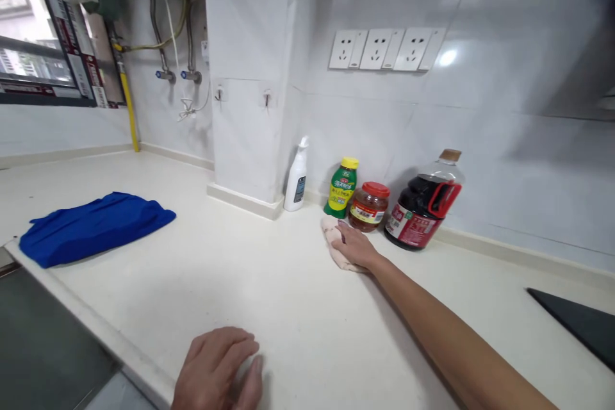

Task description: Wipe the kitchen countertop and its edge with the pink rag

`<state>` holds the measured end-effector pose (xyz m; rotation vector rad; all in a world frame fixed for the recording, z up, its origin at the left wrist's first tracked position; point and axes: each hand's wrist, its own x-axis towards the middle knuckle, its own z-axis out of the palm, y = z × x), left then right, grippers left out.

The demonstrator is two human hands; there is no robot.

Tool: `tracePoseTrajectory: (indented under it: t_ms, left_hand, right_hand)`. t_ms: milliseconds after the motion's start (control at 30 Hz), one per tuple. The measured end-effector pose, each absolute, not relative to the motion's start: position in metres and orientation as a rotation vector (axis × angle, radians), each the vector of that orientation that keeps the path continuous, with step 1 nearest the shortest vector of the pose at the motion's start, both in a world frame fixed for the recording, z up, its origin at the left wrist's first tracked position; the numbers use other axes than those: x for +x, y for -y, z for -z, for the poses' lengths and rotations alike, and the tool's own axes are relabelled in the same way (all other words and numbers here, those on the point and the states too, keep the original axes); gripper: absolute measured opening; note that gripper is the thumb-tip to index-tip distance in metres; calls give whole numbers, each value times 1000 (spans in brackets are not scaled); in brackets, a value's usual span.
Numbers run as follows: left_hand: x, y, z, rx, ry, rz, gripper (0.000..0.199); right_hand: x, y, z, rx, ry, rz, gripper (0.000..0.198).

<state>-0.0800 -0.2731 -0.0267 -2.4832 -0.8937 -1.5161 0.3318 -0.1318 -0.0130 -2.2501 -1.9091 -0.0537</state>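
The left hand [217, 364], loosely curled, holds nothing visible over the worktop [293, 314]. At its one-to-two o'clock lies the cloth [332, 241], long axis eleven to five, under the palm-down right hand [355, 246] (nearer; grip cannot be told). Just beyond, at twelve, stands the green bottle [342, 191].

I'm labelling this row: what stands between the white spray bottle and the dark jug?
In the head view, the green bottle and the red-lidded jar stand between the white spray bottle and the dark jug.
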Motion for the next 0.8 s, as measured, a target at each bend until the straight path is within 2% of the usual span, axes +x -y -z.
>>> tracePoseTrajectory:
  t_ms: [267, 500, 633, 800]
  left_hand:
    - [-76, 275, 28, -2350, 947, 1652, 15]
    - [-76, 277, 30, -2256, 1062, 1657, 13]
    - [-78, 276, 34, -2249, 1107, 1642, 19]
    - [-80, 275, 39, -2257, 1165, 1620, 11]
  right_hand:
    - [208, 99, 4, -1896, 2137, -52, 56]
    - [99, 159, 4, -1330, 2495, -192, 63]
    - [106, 197, 7, -1137, 2512, -342, 66]
    - [199, 240, 18, -1423, 2295, -271, 63]
